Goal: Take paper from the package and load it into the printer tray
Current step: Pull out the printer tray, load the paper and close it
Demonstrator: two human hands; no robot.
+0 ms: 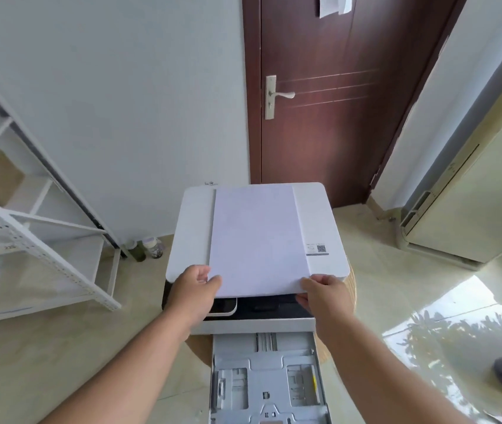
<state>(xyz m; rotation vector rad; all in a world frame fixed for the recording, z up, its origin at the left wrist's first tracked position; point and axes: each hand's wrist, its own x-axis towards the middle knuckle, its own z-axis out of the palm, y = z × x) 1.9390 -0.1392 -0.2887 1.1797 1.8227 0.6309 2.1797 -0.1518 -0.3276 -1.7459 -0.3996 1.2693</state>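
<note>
A white stack of paper [257,237] lies flat over the lid of the white printer [191,228], its near edge jutting past the lid. My left hand [193,289] pinches the stack's near left corner, thumb on top. My right hand [324,293] pinches the near right corner the same way. Below the printer's front, the grey paper tray [266,384] is pulled out toward me, with no paper in it, its guides showing. No paper package is in view.
The printer sits on a round wooden stand [350,286]. A white metal shelf rack [38,228] stands at the left, two small bottles [147,249] by the wall, a dark brown door [329,96] behind, a floor air conditioner [470,191] at the right.
</note>
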